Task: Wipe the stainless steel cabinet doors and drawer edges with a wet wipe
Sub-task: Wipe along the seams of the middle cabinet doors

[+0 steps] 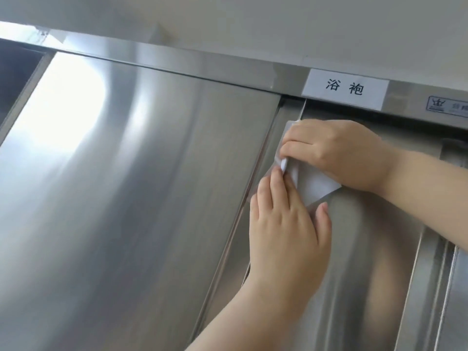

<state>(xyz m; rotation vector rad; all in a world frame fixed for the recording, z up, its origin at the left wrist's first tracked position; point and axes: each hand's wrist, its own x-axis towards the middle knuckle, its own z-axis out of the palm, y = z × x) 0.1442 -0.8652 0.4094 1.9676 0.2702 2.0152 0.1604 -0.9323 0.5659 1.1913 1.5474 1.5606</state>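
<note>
Your right hand (336, 153) pinches the wet wipe (315, 184) on the brushed-steel cabinet door (367, 249); your left hand (286, 224) presses flat, fingers together. Paper label (345, 88) at 1 o'clock.

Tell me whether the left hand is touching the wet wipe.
Touching. The head view shows the left hand with its straight fingertips lying on the folded edge of the wet wipe, with no gap between them.

We record one stainless steel cabinet (152, 173); on its top rail (202, 69), a white printed label (345, 88) and a maker's badge (445, 104); flat against the door (367, 249) below the label, one folded white wet wipe (316, 186).
</note>
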